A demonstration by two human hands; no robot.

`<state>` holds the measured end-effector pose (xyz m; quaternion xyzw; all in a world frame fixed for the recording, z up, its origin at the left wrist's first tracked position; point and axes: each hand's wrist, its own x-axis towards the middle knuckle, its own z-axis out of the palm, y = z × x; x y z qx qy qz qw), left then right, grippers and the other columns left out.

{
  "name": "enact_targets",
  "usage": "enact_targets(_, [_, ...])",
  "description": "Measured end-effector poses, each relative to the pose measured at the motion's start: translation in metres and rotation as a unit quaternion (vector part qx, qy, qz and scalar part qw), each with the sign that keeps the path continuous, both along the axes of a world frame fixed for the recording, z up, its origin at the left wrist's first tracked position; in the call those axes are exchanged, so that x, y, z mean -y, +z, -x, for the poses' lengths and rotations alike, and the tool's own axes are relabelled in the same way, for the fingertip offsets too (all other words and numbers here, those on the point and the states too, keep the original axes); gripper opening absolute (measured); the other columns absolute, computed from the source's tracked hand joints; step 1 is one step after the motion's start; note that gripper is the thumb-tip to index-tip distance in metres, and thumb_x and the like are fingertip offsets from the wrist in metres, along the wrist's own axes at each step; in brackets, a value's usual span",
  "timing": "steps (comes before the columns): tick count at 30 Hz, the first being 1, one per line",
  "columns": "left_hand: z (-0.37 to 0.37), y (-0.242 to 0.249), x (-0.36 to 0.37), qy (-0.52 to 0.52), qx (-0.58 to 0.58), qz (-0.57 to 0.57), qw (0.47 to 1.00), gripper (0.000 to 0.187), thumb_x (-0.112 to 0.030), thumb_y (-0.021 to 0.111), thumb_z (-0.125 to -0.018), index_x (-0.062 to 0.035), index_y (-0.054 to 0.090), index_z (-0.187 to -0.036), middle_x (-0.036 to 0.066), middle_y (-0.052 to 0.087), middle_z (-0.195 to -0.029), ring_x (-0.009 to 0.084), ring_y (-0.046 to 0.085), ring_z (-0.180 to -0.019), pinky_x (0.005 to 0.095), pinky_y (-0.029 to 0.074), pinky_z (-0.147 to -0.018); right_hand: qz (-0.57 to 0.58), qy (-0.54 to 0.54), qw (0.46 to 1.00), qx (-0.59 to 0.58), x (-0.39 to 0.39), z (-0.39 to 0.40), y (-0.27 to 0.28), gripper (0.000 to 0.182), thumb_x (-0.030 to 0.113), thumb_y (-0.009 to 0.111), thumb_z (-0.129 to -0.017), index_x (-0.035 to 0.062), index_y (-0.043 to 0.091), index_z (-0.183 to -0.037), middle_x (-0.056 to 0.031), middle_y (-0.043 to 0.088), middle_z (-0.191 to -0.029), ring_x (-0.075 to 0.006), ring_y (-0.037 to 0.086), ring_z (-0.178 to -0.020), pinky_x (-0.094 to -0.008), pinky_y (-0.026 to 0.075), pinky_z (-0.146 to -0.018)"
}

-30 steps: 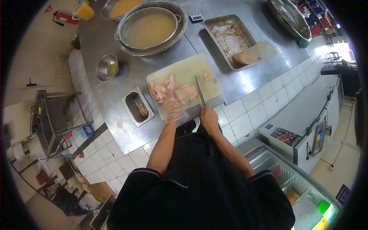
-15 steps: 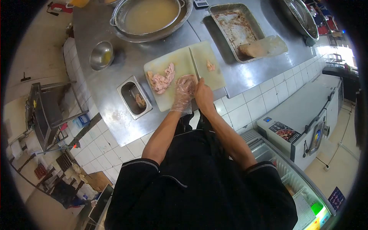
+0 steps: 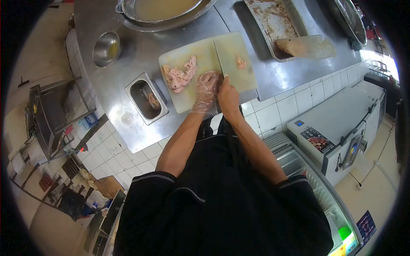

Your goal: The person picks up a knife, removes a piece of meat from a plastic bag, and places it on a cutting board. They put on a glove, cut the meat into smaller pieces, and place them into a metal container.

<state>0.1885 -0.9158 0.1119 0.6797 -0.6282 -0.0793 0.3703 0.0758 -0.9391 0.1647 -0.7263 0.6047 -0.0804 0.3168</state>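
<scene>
My right hand [image 3: 228, 99] is closed round the handle of a large knife [image 3: 219, 57], its blade pointing away from me across the cutting board [image 3: 245, 81]. Close beside it, my left hand [image 3: 206, 88] wears a clear plastic glove and rests on the board with its fingers curled in. What lies under those fingers is hidden. Left of the gloved hand sits a heap of pale pink raw meat [image 3: 180, 77], probably chicken. A small scrap of meat [image 3: 241, 62] lies alone to the right of the blade.
A steel container [image 3: 139, 90] with some meat inside stands left of the board. Beyond are a small steel bowl [image 3: 100, 52] and a large basin [image 3: 171, 26] of cloudy liquid. On the right, a stained tray [image 3: 265, 30] has a translucent package [image 3: 306, 46] across its corner.
The camera view has shifted, so the table and board sit higher in the picture. Both hands keep nearly the same place on the board, and the knife remains in my right hand.
</scene>
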Motion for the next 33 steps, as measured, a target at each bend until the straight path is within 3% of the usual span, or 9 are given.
enact_targets(3, [0.000, -0.002, 0.000, -0.026, -0.016, -0.026, 0.999, 0.032, -0.010, 0.066, -0.080, -0.0084, 0.066, -0.112, 0.012, 0.064, -0.119, 0.0374, 0.058, -0.112, 0.0491, 0.044, -0.098, -0.011, 0.001, 1.000, -0.019, -0.012, 0.008, 0.002, 0.018, 0.012, 0.046, -0.098, 0.0005, 0.045, -0.112, -0.0291, 0.067, -0.083, -0.0519, 0.065, -0.077, -0.0609, 0.051, -0.067])
enact_targets(6, [0.000, -0.003, 0.002, -0.008, 0.004, 0.010, 1.000, 0.031, -0.011, 0.067, -0.076, -0.0097, 0.069, -0.106, 0.010, 0.067, -0.109, 0.0330, 0.062, -0.103, 0.0488, 0.047, -0.089, -0.046, -0.005, 0.998, -0.040, -0.032, 0.020, 0.004, 0.019, 0.014, 0.047, -0.099, 0.0010, 0.045, -0.111, -0.0294, 0.067, -0.083, -0.0521, 0.065, -0.077, -0.0612, 0.051, -0.068])
enact_targets(13, [0.002, 0.008, 0.001, -0.008, 0.042, 0.020, 0.999, 0.032, -0.014, 0.071, -0.075, -0.0097, 0.067, -0.106, 0.009, 0.067, -0.105, 0.0327, 0.063, -0.100, 0.0493, 0.048, -0.088, -0.084, -0.030, 0.995, -0.052, -0.086, 0.054, 0.021, 0.016, 0.016, 0.047, -0.099, 0.0021, 0.044, -0.105, -0.0298, 0.066, -0.082, -0.0539, 0.064, -0.077, -0.0626, 0.050, -0.067])
enact_targets(16, [0.002, 0.008, 0.002, 0.001, 0.049, 0.036, 0.998, 0.032, -0.012, 0.071, -0.074, -0.0098, 0.067, -0.106, 0.009, 0.067, -0.105, 0.0327, 0.063, -0.100, 0.0493, 0.049, -0.088, -0.075, -0.018, 0.996, -0.042, -0.082, 0.059, 0.017, 0.017, 0.017, 0.047, -0.099, 0.0019, 0.044, -0.105, -0.0298, 0.066, -0.082, -0.0538, 0.064, -0.077, -0.0625, 0.050, -0.068])
enact_targets(19, [0.004, 0.003, -0.002, 0.003, 0.047, 0.039, 0.998, 0.033, -0.011, 0.071, -0.074, -0.0107, 0.067, -0.107, 0.009, 0.067, -0.105, 0.0325, 0.063, -0.100, 0.0491, 0.049, -0.087, 0.015, 0.011, 0.999, -0.039, -0.060, 0.067, 0.003, 0.015, 0.013, 0.051, -0.098, -0.0001, 0.046, -0.100, -0.0284, 0.065, -0.072, -0.0501, 0.064, -0.070, -0.0611, 0.049, -0.061])
enact_targets(26, [0.003, 0.008, 0.004, 0.018, 0.081, 0.057, 0.995, 0.040, -0.011, 0.070, -0.073, -0.0131, 0.066, -0.113, 0.007, 0.065, -0.108, 0.0314, 0.064, -0.097, 0.0483, 0.050, -0.084, -0.014, 0.001, 0.999, -0.035, -0.023, 0.061, 0.015, 0.017, 0.016, 0.045, -0.097, 0.0007, 0.046, -0.104, -0.0298, 0.067, -0.082, -0.0533, 0.064, -0.078, -0.0636, 0.047, -0.070])
enact_targets(33, [0.005, 0.002, 0.002, 0.026, 0.063, 0.028, 0.997, 0.034, -0.015, 0.071, -0.077, -0.0136, 0.066, -0.110, 0.007, 0.065, -0.108, 0.0310, 0.063, -0.099, 0.0491, 0.049, -0.085, 0.038, 0.044, 0.998, 0.008, -0.001, 0.058, 0.011, 0.017, 0.016, 0.049, -0.098, 0.0005, 0.048, -0.104, -0.0292, 0.066, -0.078, -0.0519, 0.064, -0.075, -0.0616, 0.048, -0.065])
